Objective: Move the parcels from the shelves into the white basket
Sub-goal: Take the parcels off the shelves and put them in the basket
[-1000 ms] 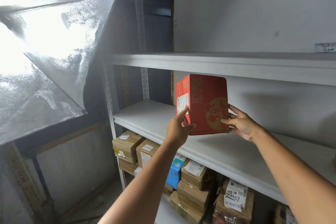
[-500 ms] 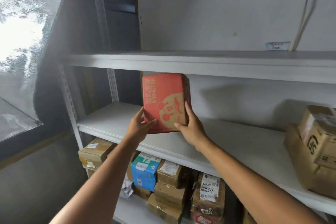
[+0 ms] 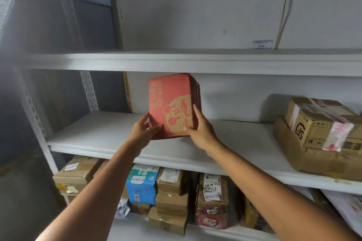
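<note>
Left hand (image 3: 144,133) and right hand (image 3: 201,130) clamp red parcel (image 3: 172,103) between them; taped cardboard boxes (image 3: 317,129) well right of the right hand; blue box (image 3: 142,185) below.

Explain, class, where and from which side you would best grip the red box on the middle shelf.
Grip the red box low on its two narrow sides, reaching in from the front as the left hand and right hand do. It stands tall and upright, so opposed palms probably steady it.

Box (image 3: 172,103) upright over middle shelf (image 3: 101,139), left hand (image 3: 144,133) and right hand (image 3: 201,129) on its sides. Stacked parcels (image 3: 317,133) far right, same shelf; more parcels (image 3: 172,191) on shelf below.
</note>
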Motion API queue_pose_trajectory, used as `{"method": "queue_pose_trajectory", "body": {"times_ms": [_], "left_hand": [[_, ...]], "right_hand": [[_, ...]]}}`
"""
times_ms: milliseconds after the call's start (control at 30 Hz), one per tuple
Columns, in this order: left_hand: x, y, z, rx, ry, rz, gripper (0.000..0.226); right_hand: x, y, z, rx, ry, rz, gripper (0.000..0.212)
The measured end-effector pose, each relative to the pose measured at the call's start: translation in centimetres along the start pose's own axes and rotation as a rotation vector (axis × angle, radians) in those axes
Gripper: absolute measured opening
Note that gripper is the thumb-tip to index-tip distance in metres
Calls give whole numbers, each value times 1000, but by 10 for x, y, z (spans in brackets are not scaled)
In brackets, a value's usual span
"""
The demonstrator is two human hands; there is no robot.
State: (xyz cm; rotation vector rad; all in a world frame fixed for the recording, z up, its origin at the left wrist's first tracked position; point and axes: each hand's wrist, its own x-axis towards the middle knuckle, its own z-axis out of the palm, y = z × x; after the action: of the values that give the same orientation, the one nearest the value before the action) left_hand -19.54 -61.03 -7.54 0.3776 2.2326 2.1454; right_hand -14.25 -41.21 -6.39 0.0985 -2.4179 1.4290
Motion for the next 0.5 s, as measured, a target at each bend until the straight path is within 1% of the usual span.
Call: {"method": "queue_pose_trajectory", "body": {"times_ms": [67,133,200,300,367,500], "left_hand": [[1,2,15,-9,-30,5,66],[3,2,35,-23,-82,25,60],[6,1,61,-39,-137,46,47],[9,2,109,-56,-207,45,40],[11,5,140,-72,-253,31,34],[15,4,184,-94,-313,-56,23]], "right_hand": [[-4,10,-18,140,-4,80,81],[-10,23,-34,237,13,127,71],[-17,37,-54,276,116,155,55],[-27,53,-91,325,277,249,29],[-34,60,-116,321,330,310,13],[-37,75,-148,283,391,378,16]]}}
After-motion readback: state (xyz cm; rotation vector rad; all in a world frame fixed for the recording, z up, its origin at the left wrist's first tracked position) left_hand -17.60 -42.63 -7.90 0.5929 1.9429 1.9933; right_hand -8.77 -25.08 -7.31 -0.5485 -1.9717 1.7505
